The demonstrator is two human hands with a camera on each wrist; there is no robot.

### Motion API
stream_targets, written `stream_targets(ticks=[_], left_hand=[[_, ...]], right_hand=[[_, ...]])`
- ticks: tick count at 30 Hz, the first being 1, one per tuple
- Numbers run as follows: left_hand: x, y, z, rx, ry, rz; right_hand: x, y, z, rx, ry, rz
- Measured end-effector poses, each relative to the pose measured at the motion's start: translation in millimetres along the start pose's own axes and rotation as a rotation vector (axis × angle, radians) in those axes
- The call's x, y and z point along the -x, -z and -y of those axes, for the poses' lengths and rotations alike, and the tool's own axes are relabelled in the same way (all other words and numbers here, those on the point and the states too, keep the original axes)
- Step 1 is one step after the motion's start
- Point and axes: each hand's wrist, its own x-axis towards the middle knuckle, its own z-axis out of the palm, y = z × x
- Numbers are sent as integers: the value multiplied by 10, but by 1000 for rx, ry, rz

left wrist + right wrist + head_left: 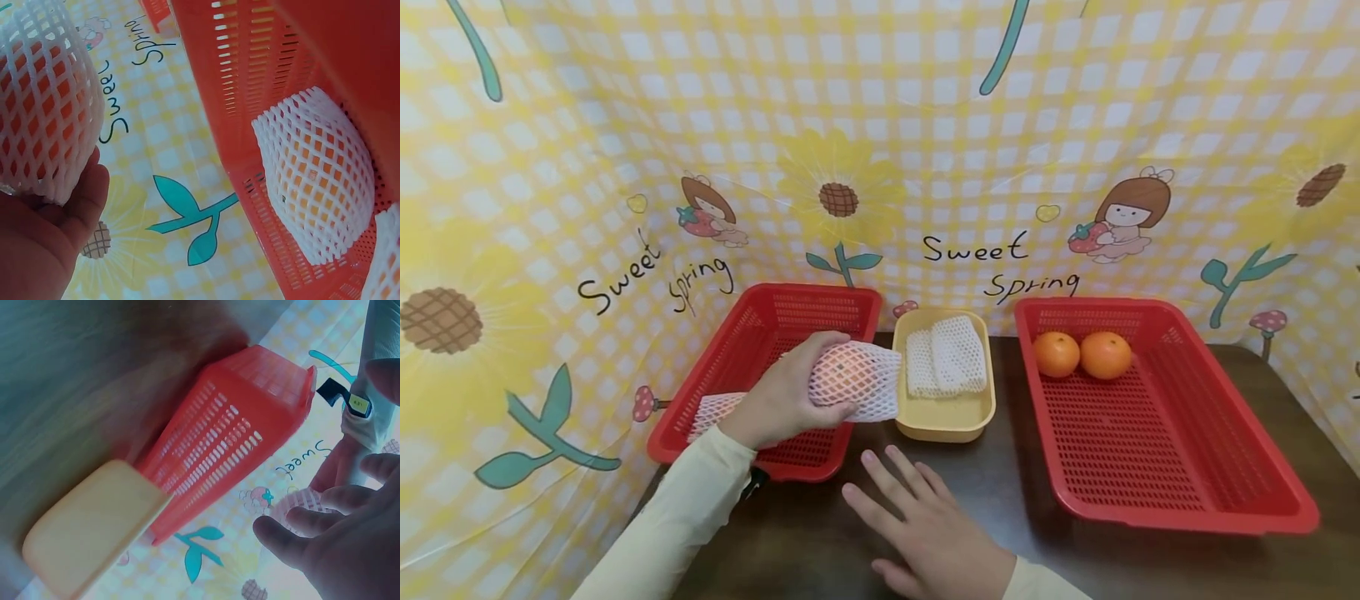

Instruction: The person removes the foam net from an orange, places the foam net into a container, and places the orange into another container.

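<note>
My left hand (778, 400) grips an orange in a white foam net sleeve (850, 379), raised over the right side of the left red basket (820, 302). The sleeve's loose end points toward the yellow box (946, 433). In the left wrist view the fingers curl under the netted orange (47, 119), and another netted fruit (319, 178) lies inside the basket, with part of one more at the frame's edge. Fingers spread, my right hand (936, 525) hovers over the table in front of the box, holding nothing.
Two white foam nets (955, 354) lie in the yellow box between the baskets. The right red basket (1180, 518) holds two bare oranges (1057, 355) at its far left corner. A patterned yellow cloth (917, 108) hangs behind the dark table (820, 533).
</note>
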Motion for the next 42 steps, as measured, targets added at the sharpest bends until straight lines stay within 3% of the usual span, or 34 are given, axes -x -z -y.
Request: stream_targets(ticks=[6,14,27,35,42], left_hand=[[24,-5,-13,1,-1,10],[36,-111,-128,-18,-52,17],[207,-489,-196,42,-129,54],[284,-721,-228,93,-98,97],[326,-942,-252,116,-143,120]], right_hand=[[132,111,-64,65,21,-34],[375,197,-171,147,-11,-55],[797,261,-342,183,-128,-47],[877,284,-369,138,-180,-13],[913,254,-377,126,-167,-42]])
